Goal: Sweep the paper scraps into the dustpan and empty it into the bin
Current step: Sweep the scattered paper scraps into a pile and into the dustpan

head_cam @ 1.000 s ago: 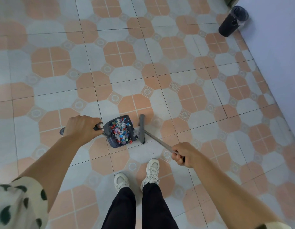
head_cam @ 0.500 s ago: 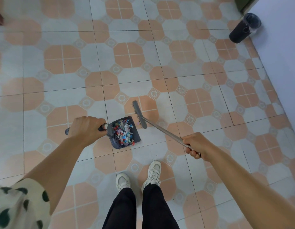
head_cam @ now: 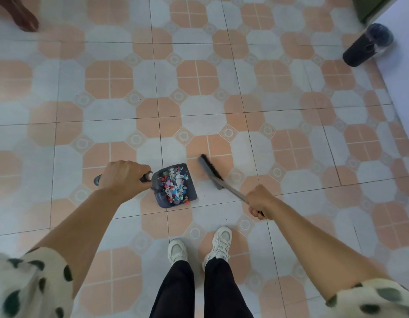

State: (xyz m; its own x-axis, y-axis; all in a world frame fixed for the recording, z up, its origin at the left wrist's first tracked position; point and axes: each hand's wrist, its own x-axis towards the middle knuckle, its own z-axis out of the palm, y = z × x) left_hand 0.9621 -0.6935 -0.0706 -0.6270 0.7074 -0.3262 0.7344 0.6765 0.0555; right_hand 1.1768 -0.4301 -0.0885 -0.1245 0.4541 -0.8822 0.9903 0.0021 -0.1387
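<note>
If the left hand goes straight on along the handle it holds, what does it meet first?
Likely the dustpan itself: the left hand grips its handle, which points right into the pan.

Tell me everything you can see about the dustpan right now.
The dustpan is a small dark grey-blue pan, plastic by the look of it, with ribbed slots at its back wall. It holds a heap of coloured paper scraps: red, blue, green and white. The left hand grips its short dark handle. Its open mouth faces the brush, which sits apart from it. Whether the pan touches the tiled floor is unclear.
</note>
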